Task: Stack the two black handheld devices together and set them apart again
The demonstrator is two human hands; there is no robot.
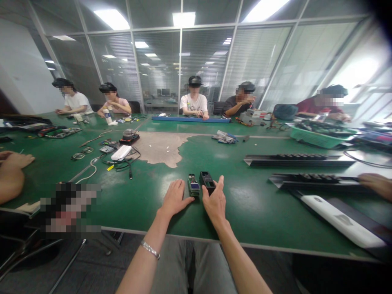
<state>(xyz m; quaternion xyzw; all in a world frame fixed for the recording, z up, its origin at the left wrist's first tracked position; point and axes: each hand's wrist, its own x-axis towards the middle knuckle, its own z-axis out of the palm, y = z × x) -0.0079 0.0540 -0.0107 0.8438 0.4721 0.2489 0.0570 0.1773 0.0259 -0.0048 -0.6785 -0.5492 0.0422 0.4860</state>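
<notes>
A small green circuit board [194,186] with a screen lies on the green table in front of me. Just right of it is a black plastic housing [206,179] with openings in its upper face. My left hand [175,199] rests palm down on the table left of the board, fingers stretched, its thumb by the board's near end. My right hand [215,200] is at the housing's near right side, thumb and fingers apart around that end. The fingers look stretched rather than wrapped round it; the underside of the hand is hidden.
On the left are a white box [121,153] with cables, glasses [82,153] and a neighbour's hand [15,159]. On the right lie black metal channels [300,160], a long white device [341,220] and a green basket [321,136]. Several people sit across the table.
</notes>
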